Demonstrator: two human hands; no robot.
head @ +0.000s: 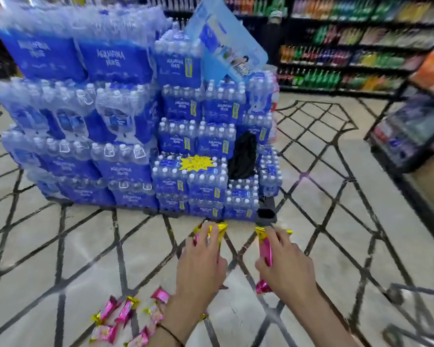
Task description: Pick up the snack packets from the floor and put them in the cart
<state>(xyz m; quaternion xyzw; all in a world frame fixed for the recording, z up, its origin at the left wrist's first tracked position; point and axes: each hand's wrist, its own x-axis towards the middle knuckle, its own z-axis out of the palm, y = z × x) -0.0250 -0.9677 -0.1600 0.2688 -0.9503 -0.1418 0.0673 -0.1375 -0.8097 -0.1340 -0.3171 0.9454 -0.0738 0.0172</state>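
Note:
Both of my hands hold pink snack packets with gold ends above the tiled floor. My left hand point(201, 261) is closed on a bunch of packets point(217, 230) whose gold ends stick out past the fingers. In my right hand point(286, 266) is a long pink packet point(266, 249). Several more pink and gold packets point(125, 319) lie loose on the floor at the lower left, beside my left wrist. The black wire cart point(388, 159) stands at the right edge, and one of its wheels point(395, 294) shows near my right forearm.
A tall stack of blue shrink-wrapped water bottle packs point(125, 126) rises straight ahead, close beyond my hands. Drink shelves point(348, 58) line the back right. A person point(273, 31) stands far down the aisle. The view is motion-blurred.

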